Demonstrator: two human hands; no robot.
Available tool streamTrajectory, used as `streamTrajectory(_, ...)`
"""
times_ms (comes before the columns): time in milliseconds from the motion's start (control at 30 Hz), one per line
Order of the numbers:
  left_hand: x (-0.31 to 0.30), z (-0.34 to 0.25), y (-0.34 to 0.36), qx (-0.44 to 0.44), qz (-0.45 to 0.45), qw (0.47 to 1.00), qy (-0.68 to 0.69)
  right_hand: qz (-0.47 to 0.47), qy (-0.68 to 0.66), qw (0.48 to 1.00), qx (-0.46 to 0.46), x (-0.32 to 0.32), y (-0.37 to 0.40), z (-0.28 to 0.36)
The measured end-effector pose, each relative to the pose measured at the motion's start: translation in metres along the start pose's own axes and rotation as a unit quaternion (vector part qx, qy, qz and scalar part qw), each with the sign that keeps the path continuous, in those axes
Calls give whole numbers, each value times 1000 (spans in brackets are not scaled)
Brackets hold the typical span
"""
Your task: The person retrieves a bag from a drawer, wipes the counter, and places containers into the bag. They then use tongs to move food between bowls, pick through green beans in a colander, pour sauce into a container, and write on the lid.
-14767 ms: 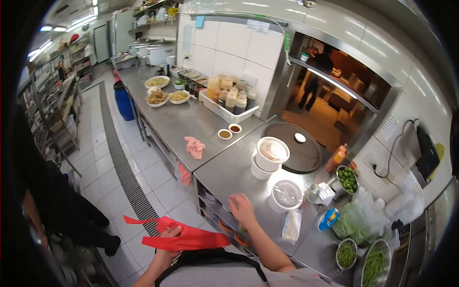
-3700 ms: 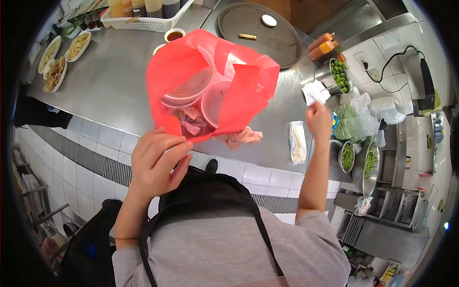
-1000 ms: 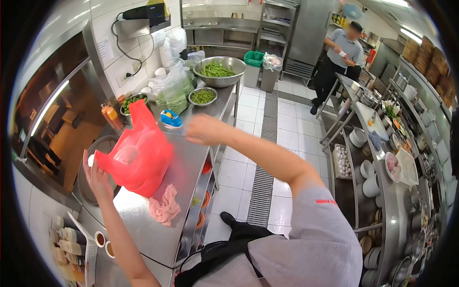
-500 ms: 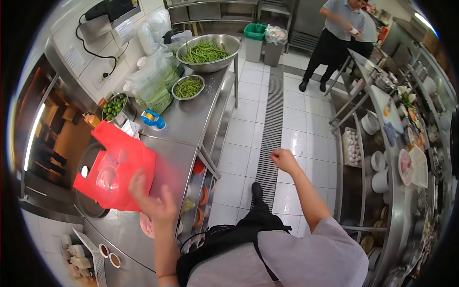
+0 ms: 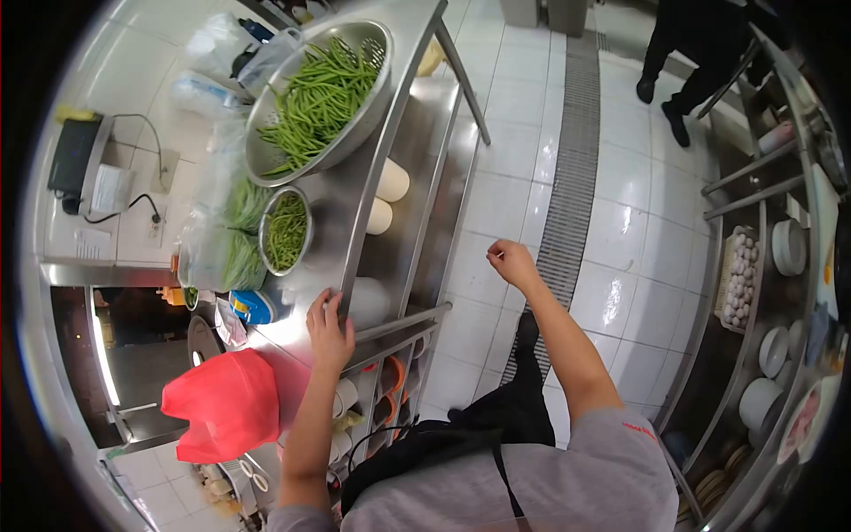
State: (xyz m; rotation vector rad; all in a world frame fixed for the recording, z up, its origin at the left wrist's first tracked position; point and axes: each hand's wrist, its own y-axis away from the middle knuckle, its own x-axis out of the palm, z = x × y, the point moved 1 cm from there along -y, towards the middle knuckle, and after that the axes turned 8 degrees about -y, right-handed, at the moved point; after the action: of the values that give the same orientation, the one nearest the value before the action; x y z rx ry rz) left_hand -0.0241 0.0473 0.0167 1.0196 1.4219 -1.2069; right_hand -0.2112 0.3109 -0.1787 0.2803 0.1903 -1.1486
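My left hand (image 5: 330,330), fingers spread, is at the front edge of the steel table (image 5: 341,199). Loosely curled, my right hand (image 5: 512,263) hovers over the tiled floor with nothing visible in it. A red plastic bag (image 5: 226,403) stands on the table to the left of my left forearm. Beyond my left hand are a small steel bowl (image 5: 308,235) of cut green beans and a large colander (image 5: 355,146) heaped with long green beans (image 5: 319,102). A blue tape dispenser (image 5: 253,307) sits near the bag.
Clear bags of green vegetables (image 5: 244,257) lie along the wall. Shelves under the table hold white containers (image 5: 392,182) and orange bowls (image 5: 393,374). A floor drain grate (image 5: 572,151) runs ahead. Another person's legs (image 5: 696,66) show at the far right, near shelving with an egg basket (image 5: 736,275).
My left hand has moved from beside the red bag to the table's edge. The view has shifted forward, bringing the colander and bowl closer; my right hand stays curled.
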Motion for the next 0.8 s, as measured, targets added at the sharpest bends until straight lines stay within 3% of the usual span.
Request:
streamTrajectory(100, 15, 0, -1, 3, 10, 990, -139, 22, -3, 1000, 0, 13, -29, -31)
streamTrajectory(233, 14, 0, -1, -19, 41, 993, -110, 17, 13, 999, 27, 34, -75, -60)
streamTrajectory(367, 12, 1, -2, -25, 65, 995, -78, -20, 34, 999, -30, 61, -154, -44)
streamTrajectory(500, 15, 5, -1, -22, 80, 993, -83, 46, 44, 998, -12, 115, -236, -24)
streamTrajectory(600, 17, 8, 2, -28, 78, 992, -100, 66, -40, 994, -80, 113, -211, 28)
streamTrajectory(633, 17, 7, 2, -45, 76, 992, -89, 92, -39, 993, -65, 108, -189, 39)
streamTrajectory(700, 17, 7, 4, -50, 71, 994, -73, 130, -32, 980, -146, 113, -144, 25)
streamTrajectory(733, 18, 9, 3, -45, 73, 994, -68, 221, 12, 966, -133, 105, -124, 14)
streamTrajectory(800, 17, 9, -3, -39, 40, 996, -66, 254, 26, 961, -107, 85, -95, -14)
